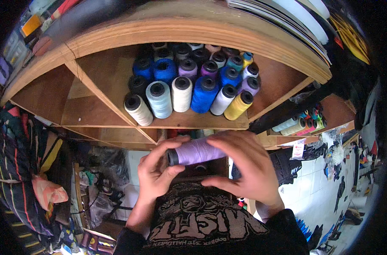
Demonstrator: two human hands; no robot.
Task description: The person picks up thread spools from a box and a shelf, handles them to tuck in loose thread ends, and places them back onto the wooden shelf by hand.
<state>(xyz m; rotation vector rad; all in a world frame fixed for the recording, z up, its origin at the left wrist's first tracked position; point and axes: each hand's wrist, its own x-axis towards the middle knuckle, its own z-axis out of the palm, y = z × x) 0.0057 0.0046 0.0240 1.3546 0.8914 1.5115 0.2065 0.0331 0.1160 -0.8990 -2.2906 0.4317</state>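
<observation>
A cone of light purple thread (199, 153) with a black end lies sideways in front of my chest. My left hand (156, 170) is closed around its black end, thumb below and fingers above. My right hand (248, 165) curves over the other end, its fingers lying over the purple thread. The right thumb is spread away below the cone, and that end of the cone is hidden behind the fingers. Just beyond my hands, several thread cones stand in rows in a wooden shelf compartment; a blue cone (205, 95) and a yellow cone (238, 106) are in front.
The wooden shelf (193, 123) has its front edge close above my hands, with a slanting divider (108, 100) on the left. More thread cones (293, 127) sit in a compartment at right. Bundled dark striped cloth (19, 170) hangs at left. White floor tiles (306, 187) show at right.
</observation>
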